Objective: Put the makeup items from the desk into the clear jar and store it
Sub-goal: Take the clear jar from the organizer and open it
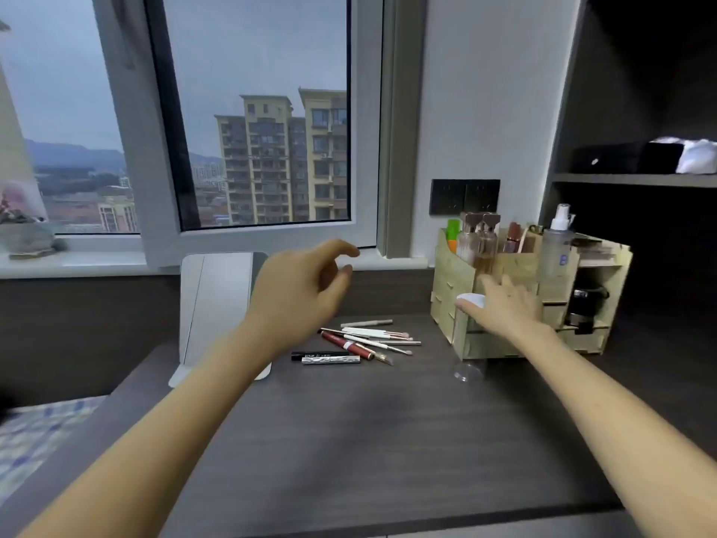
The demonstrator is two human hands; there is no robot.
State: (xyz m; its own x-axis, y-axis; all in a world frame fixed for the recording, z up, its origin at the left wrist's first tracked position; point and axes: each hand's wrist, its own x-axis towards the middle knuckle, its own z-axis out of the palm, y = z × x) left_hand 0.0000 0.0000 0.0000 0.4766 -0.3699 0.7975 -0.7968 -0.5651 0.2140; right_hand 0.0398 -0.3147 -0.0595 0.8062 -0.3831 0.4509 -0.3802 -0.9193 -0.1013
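Clear jar (468, 355); white lid (471, 300); upright

Two bare forearms were in view, with no sleeves, watch, bracelets or rings to be seen on either. The left hand (298, 293) showed its back and thumb side, well left of the wooden organiser (520, 300); its nails looked short and unpainted. The right hand (504, 308), in front of that organiser, was blurred, so its nails and finer marks could not be made out. Both arms were slender and unmarked.
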